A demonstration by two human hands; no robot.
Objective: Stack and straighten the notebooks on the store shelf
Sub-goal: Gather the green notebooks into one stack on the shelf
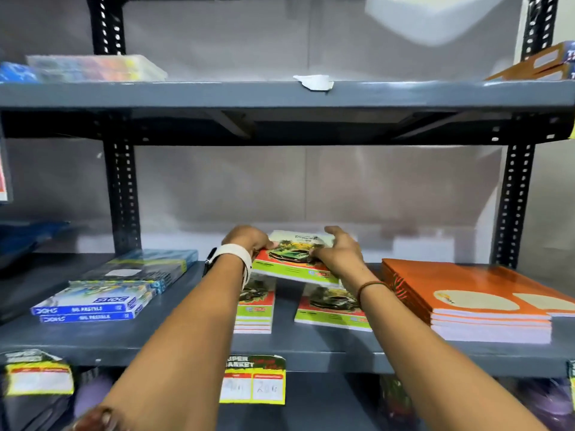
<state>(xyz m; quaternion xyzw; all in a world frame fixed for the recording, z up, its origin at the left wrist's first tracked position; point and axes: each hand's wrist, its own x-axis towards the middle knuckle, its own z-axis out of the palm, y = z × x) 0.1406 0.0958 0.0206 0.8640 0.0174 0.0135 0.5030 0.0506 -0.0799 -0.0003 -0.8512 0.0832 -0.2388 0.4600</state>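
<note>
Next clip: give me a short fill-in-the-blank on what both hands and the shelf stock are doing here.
1. Both hands, left and right, grip one green-and-red car-cover notebook held ____ the two piles of matching notebooks.
2. The stack of large notebooks at the right of the grey metal shelf has ____ covers.
3. The blue oil pastel boxes lie to the ____ of the left arm.
4. A white watch strap is on the ____ wrist.

Missing words: above; orange; left; left
</note>
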